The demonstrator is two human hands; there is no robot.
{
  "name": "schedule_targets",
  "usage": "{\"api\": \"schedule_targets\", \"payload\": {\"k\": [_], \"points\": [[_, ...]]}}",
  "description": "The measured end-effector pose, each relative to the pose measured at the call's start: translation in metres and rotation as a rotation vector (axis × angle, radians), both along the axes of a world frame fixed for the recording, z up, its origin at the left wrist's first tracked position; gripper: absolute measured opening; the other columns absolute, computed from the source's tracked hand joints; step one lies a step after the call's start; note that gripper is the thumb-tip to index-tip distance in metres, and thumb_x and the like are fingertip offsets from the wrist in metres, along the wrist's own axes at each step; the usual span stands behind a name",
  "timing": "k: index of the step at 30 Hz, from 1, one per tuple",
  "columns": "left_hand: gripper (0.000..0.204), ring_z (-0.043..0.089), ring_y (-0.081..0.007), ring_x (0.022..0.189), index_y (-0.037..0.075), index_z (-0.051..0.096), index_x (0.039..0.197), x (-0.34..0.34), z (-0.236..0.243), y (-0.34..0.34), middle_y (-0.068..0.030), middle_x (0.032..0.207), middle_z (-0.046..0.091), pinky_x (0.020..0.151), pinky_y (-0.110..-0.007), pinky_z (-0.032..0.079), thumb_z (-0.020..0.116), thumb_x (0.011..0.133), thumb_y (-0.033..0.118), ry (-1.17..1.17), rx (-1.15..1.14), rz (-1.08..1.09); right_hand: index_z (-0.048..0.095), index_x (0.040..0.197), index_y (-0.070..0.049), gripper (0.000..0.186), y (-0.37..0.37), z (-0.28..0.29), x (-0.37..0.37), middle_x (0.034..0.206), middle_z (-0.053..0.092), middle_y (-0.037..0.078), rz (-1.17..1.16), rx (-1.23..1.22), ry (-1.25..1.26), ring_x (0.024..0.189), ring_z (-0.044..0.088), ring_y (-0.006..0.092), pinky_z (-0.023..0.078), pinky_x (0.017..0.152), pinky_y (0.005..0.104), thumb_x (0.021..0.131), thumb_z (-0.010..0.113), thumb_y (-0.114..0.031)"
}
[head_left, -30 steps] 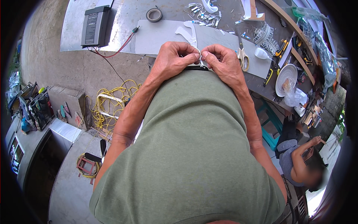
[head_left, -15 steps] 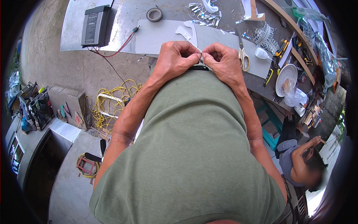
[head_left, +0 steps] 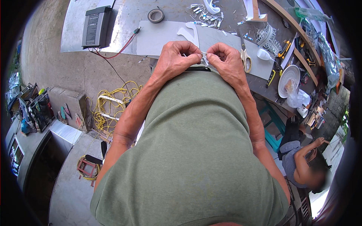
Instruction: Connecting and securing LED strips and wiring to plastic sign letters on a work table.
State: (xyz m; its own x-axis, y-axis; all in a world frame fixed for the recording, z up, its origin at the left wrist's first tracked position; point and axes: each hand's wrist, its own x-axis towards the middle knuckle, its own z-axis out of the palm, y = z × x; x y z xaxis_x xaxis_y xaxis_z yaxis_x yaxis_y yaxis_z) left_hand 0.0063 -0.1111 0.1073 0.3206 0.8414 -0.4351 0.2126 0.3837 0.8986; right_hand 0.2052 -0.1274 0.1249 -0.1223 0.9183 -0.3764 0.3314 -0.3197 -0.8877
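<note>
Both hands are at the table edge, just in front of my waist. My left hand pinches a thin white wire between thumb and fingers. My right hand pinches it a short way to the right, with small white bits hanging below. Behind them a white curved cut-out piece lies on a grey board. Cream-handled scissors lie just right of my right hand.
On the metal table are a black power unit, tape, small LED modules, cutters and a plate. Yellow cables lie on the floor. Another person sits at right, near a teal stool.
My fingertips have moved slightly apart, showing a short stretch of white wire between them. My right hand has shifted a little to the right.
</note>
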Motion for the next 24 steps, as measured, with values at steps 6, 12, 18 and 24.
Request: {"api": "schedule_targets", "payload": {"k": [6,12,18,24], "points": [[0.022,0.059,-0.0083,0.067,0.000,0.076,0.088,-0.002,0.004,0.001,-0.0042,0.075,0.071,0.064,-0.026,0.049,0.073,0.077,0.020,0.001,-0.025,0.000,0.071,0.091,0.001,0.016,0.000,0.000,0.004,0.079,0.070,0.006,-0.009,-0.025,-0.036,0.071,0.064,0.0105,0.053,0.066,0.0269,0.085,0.067,-0.013],[0.024,0.061,-0.0090,0.070,0.000,0.076,0.093,-0.001,0.006,0.002,-0.0046,0.078,0.072,0.068,-0.026,0.050,0.074,0.081,0.020,-0.037,-0.059,-0.009,0.071,0.095,0.001,0.018,0.000,0.000,0.004,0.081,0.070,0.006,-0.022,-0.046,-0.012,0.074,0.065,0.0107,0.053,0.068,0.0270,0.087,0.069,-0.014],[0.026,0.062,-0.0091,0.081,0.002,0.074,0.101,-0.001,0.002,0.002,-0.0043,0.090,0.072,0.067,-0.024,0.046,0.076,0.086,0.023,-0.093,-0.056,-0.004,0.070,0.098,0.001,0.019,0.002,-0.001,0.005,0.080,0.069,0.004,-0.074,-0.134,0.110,0.070,0.062,0.0081,0.050,0.062,0.0243,0.091,0.070,-0.016],[0.035,0.061,-0.0108,0.078,0.003,0.076,0.101,-0.002,-0.003,0.006,-0.0042,0.089,0.071,0.072,-0.028,0.049,0.082,0.081,0.031,-0.022,0.013,-0.058,0.068,0.099,0.000,0.017,0.001,-0.008,0.005,0.077,0.066,0.002,-0.153,-0.152,0.272,0.063,0.058,0.0047,0.044,0.052,0.0187,0.093,0.069,-0.015]]}}
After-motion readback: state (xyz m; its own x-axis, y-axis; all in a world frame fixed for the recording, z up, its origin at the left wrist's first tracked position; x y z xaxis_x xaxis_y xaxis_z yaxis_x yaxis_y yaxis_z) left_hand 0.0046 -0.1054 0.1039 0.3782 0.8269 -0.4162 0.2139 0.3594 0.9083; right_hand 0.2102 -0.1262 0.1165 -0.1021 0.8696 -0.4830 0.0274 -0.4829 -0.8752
